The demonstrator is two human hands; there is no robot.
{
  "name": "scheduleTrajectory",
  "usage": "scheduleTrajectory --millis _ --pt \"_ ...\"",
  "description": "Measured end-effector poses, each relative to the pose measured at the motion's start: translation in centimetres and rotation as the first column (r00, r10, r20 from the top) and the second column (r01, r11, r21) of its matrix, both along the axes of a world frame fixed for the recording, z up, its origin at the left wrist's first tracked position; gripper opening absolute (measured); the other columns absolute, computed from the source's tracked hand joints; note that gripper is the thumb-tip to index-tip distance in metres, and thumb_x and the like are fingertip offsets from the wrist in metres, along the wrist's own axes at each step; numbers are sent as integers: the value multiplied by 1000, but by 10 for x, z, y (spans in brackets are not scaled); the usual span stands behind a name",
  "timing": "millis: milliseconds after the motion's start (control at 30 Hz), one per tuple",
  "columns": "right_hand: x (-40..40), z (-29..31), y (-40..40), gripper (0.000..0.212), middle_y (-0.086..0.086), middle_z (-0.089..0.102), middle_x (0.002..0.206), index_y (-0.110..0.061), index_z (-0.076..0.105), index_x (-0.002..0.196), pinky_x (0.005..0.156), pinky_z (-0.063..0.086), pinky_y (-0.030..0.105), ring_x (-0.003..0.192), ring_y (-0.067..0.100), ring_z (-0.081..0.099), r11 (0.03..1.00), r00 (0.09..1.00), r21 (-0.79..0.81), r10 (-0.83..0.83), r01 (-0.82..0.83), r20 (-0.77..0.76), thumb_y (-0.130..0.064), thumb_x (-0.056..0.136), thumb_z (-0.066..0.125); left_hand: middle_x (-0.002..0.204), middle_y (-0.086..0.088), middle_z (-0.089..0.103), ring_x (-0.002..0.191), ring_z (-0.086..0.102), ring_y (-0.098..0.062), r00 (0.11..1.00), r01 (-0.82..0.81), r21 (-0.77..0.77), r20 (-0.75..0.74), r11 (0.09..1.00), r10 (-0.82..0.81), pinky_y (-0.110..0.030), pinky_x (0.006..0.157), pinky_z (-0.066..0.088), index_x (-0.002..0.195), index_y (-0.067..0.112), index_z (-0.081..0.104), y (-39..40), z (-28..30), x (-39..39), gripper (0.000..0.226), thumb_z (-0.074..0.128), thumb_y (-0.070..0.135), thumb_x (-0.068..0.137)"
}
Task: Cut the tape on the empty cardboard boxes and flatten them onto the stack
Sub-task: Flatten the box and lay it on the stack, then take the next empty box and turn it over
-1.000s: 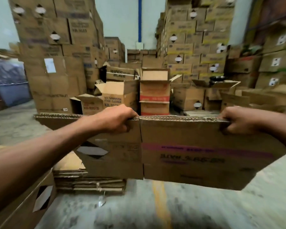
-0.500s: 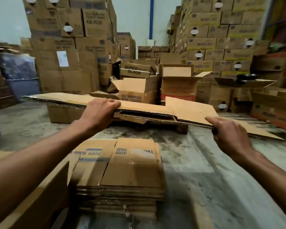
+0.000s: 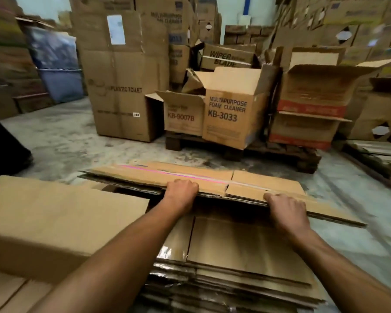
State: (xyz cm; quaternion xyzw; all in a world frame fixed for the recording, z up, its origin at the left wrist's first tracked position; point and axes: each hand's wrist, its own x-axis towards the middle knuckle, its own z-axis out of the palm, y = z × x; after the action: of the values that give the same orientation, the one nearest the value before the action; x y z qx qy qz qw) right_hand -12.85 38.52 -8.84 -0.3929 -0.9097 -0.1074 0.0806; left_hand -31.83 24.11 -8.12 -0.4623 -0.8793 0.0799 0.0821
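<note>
Cardboard stack (image 3: 235,256) half hidden under flattened box (image 3: 212,179)

Tall "PLASTIC TOILET" carton (image 3: 124,86) stands on stained concrete floor (image 3: 66,141), left of dark wooden pallet (image 3: 246,145). Blue plastic-wrapped load (image 3: 54,64) far left, blurred. High walls of sealed cartons (image 3: 348,23) behind. Blue vertical pipe (image 3: 247,5) on pale back wall. Second low pallet (image 3: 375,159) at right edge.
</note>
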Motion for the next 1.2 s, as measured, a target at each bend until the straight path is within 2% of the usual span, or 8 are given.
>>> scheduleTrajectory --millis 167,400,500,600,700,900,1100,1200 --pt "-14 -19 2 41 11 56 125 -21 40 132 98 42 48 116 31 50 998 997 -63 6 -2 75 -12 93 48 127 -23 51 117 48 -42 996 -81 -51 44 995 83 -57 97 40 135 10 38 10 -29 -16 50 53 5 88" --pt "-26 -74 -8 74 12 33 141 -26 16 145 107 29 56 127 34 34 967 991 -247 81 -52 109 -7 86 57 129 -20 55 117 54 -39 989 -146 -180 -28 973 143 -52 96 42 133 1 40 1 -67 -6 40 42 0 93" --pt "-16 -89 -16 83 9 19 151 -27 10 149 112 20 58 134 35 23 952 990 -296 112 -80 91 6 84 50 132 -25 52 114 53 -50 981 -183 -264 -106 947 160 -59 92 45 137 -7 33 2 -90 7 44 36 -4 93" --pt "-11 -92 -29 93 6 10 157 -26 7 150 114 13 59 140 36 15 937 984 -326 159 -126 76 13 79 52 126 -34 52 111 49 -60 962 -267 -307 -148 914 231 -61 87 48 134 -10 35 -7 -97 14 42 35 -4 92" --pt "-18 -88 -45 90 6 10 158 -23 10 150 115 10 61 142 37 11 910 971 -364 233 -198 54 16 78 48 124 -34 54 112 52 -56 937 -342 -336 -190 877 293 -57 87 49 131 -8 40 -22 -97 12 41 44 -3 90" --pt "-19 -91 -70 80 6 15 156 -22 18 148 114 9 62 142 39 11 865 932 -402 356 -301 70 17 82 42 125 -16 60 110 61 -29 922 -385 -340 -166 858 348 -41 88 50 134 -3 37 -53 -110 9 45 50 8 93" --pt "-1 -86 -66 93 2 -2 160 -29 7 150 115 2 57 146 33 -4 777 895 -571 419 -265 154 12 81 54 124 -18 59 111 59 -33 903 -414 -431 -86 802 420 -42 90 50 132 -1 38 -67 -109 34 50 58 8 88" --pt "9 -76 -69 85 3 -3 161 -26 9 150 116 9 53 147 29 -1 736 883 -645 424 -207 201 0 85 56 131 -19 53 119 52 -36 905 -371 -432 31 822 424 -48 98 45 133 -1 40 -75 -95 50 45 52 11 91"
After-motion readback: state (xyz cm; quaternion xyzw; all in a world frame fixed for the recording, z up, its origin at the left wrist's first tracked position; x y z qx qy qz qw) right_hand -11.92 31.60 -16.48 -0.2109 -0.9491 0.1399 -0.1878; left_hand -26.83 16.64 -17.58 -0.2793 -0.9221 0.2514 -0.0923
